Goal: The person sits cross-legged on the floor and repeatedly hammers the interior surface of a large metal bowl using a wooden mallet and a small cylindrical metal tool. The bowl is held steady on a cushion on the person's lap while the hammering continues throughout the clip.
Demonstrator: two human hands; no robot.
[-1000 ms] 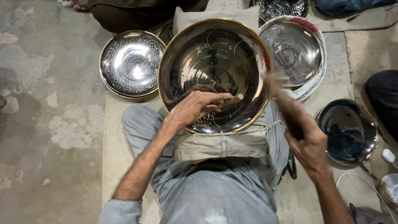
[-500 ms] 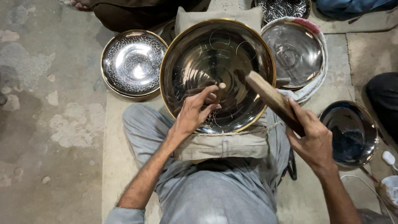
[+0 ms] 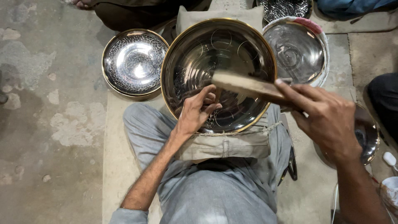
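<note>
One cam only, on my head, looking straight down at my lap from close up; steel dish (image 3: 218, 74) sits mid-frame, concrete floor (image 3: 45, 124) fills the left side.

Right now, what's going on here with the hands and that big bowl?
A person sits on the floor with a large shiny metal bowl propped on a folded cloth pad in their lap. The left hand holds a thin tool pressed against the inside of the bowl. The right hand grips a wooden mallet, raised over the tool. A patterned bowl sits to the left, and a plain bowl to the right.
</note>
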